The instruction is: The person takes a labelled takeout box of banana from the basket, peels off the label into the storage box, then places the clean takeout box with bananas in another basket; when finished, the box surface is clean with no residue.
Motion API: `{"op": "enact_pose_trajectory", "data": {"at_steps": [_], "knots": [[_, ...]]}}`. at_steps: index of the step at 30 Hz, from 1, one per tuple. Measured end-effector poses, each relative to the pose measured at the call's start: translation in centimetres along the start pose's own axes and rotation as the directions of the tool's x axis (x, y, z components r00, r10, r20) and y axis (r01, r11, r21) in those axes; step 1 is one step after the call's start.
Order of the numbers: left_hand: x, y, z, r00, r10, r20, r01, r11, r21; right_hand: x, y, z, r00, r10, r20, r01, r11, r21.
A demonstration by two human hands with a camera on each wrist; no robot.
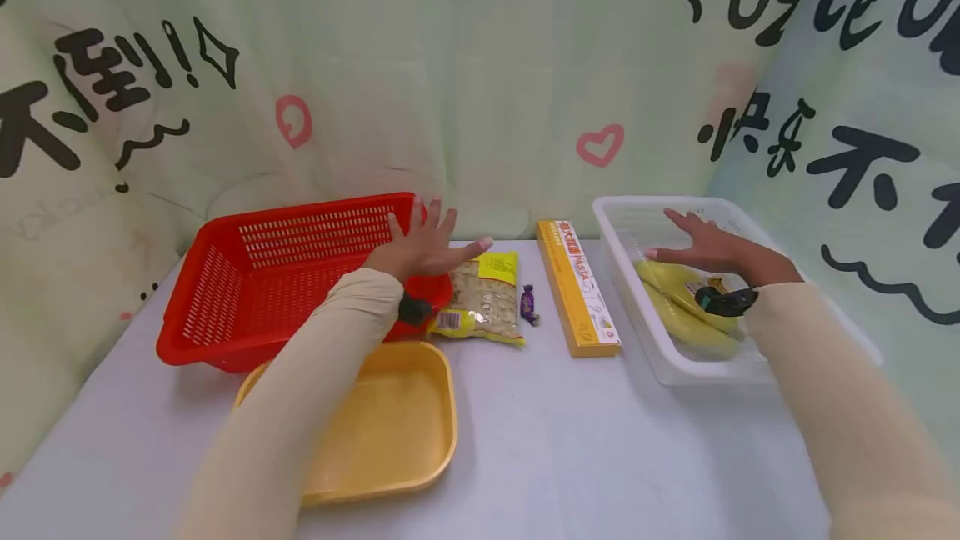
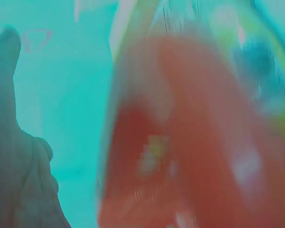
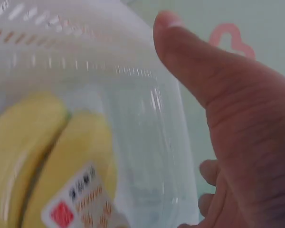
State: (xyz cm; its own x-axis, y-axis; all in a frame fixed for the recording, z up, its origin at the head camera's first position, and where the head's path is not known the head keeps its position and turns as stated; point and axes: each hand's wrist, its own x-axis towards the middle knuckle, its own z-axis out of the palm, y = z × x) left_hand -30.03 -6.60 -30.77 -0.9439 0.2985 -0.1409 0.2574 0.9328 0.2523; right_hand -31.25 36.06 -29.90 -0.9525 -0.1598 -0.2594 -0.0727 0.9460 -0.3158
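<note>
In the head view my left hand, fingers spread, hovers over the right end of a red basket, beside a bag of oat-like flakes. Beneath that wrist shows a red round-edged thing, partly hidden. A blurred red shape fills much of the left wrist view. My right hand is spread above a white basket, holding nothing. Inside lie wrapped bananas; the right wrist view shows a label on them.
A yellow pasta box lies between the bag and the white basket. Next to the bag is a small purple-wrapped candy. A yellow tray sits in front of the red basket, partly under my left sleeve. A printed curtain stands behind.
</note>
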Motion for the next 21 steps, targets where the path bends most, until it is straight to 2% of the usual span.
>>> {"op": "enact_pose_trajectory", "data": {"at_steps": [3, 8, 14, 21], "knots": [[0.3, 2.2, 0.3, 0.997, 0.070, 0.019, -0.069, 0.996, -0.062, -0.9, 2.2, -0.2, 1.000, 0.005, 0.002, -0.005, 0.999, 0.050], [1.1, 5.6, 1.5, 0.983, 0.184, -0.014, -0.184, 0.968, -0.173, -2.2, 5.2, -0.6, 0.998, 0.062, -0.004, -0.061, 0.991, 0.118], [1.8, 10.2, 3.7, 0.955, 0.293, -0.049, -0.294, 0.909, -0.297, -4.0, 7.5, -1.0, 0.997, 0.079, -0.001, -0.077, 0.978, 0.193], [1.5, 15.4, 5.8, 0.921, 0.382, -0.083, -0.381, 0.830, -0.408, -5.1, 10.0, -0.4, 0.997, 0.056, 0.058, -0.073, 0.931, 0.357]]}}
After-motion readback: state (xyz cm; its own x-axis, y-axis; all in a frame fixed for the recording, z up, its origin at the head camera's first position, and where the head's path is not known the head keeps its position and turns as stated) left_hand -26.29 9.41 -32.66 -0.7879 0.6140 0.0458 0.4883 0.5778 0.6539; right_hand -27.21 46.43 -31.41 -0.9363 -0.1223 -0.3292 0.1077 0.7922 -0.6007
